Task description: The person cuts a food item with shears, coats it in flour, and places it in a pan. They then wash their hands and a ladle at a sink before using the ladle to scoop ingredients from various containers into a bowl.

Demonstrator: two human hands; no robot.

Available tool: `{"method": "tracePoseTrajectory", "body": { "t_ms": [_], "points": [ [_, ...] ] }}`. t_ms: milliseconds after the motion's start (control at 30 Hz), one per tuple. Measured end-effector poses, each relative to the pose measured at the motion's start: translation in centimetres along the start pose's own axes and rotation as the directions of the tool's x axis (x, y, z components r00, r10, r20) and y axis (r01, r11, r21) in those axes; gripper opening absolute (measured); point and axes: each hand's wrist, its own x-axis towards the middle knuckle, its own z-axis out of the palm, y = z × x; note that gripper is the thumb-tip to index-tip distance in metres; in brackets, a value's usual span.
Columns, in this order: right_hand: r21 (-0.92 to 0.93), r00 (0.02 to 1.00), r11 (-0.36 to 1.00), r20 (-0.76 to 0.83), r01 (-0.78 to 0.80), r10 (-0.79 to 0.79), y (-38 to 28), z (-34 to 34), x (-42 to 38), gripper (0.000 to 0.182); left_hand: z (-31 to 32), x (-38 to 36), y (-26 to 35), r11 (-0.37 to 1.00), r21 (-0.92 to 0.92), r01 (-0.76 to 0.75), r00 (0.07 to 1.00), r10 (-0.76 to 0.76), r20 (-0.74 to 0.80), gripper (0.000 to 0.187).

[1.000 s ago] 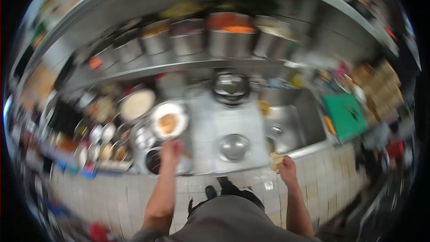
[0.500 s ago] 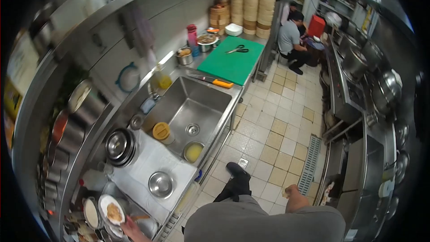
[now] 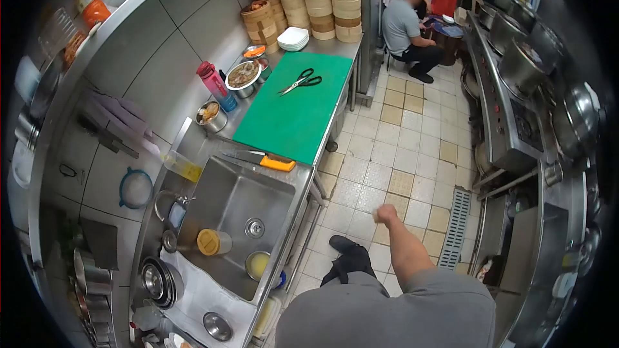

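Observation:
My right hand point(image 3: 385, 214) hangs out over the tiled floor, its fingers curled closed. A small pale bit shows at the fingers, too small to name. My left hand is out of the frame. To the left, a steel sink point(image 3: 225, 206) holds a jar with a yellow-orange lid point(image 3: 213, 242) and a metal bowl of yellow liquid point(image 3: 258, 264). A knife with an orange handle point(image 3: 277, 164) lies along the sink's far rim. Beyond it, black-handled scissors point(image 3: 300, 82) rest on a green cutting board point(image 3: 277, 119).
Stacked metal bowls point(image 3: 158, 281) and a single metal bowl point(image 3: 217, 326) stand on a white cloth point(image 3: 193, 293). Bamboo steamers point(image 3: 338, 0) tower behind the board. A seated person point(image 3: 406, 29) works at the aisle's far end. Pots point(image 3: 522, 67) line the stove at right.
The view has shifted forward along the counter. My left hand, earlier beside a plate of food at lower left, has left the frame. My right hand has swung forward over the floor.

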Motion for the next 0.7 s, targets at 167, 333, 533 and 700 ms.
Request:
{"method": "tracePoseTrajectory", "body": {
  "t_ms": [167, 333, 533, 700],
  "points": [
    [0.960, 0.899, -0.057, 0.278, -0.275, 0.339, -7.3, -22.6, 3.6, 0.023, 5.7, 3.4, 4.9, 0.345, 0.933, -0.101, 0.995, 0.015, 0.102, 0.047],
    [0.917, 0.956, 0.362, 0.063, -0.168, 0.286, -6.7, -21.1, 8.8, 0.016, 7.0, 1.4, 5.8, -0.988, 0.112, 0.107, 0.981, 0.123, 0.148, 0.046],
    [0.896, 0.756, -0.268, 0.443, -0.354, 0.482, -5.5, -19.0, 12.5, 0.028, -0.2, -3.8, 19.1, -0.411, -0.912, 0.001, 0.940, -0.311, 0.141, 0.044],
    [0.854, 0.718, -0.352, 0.515, -0.384, 0.468, -1.5, -13.9, 22.2, 0.032, -2.3, -7.1, 28.5, -0.327, -0.938, -0.110, 0.891, -0.451, 0.053, 0.042]
  ]
}}
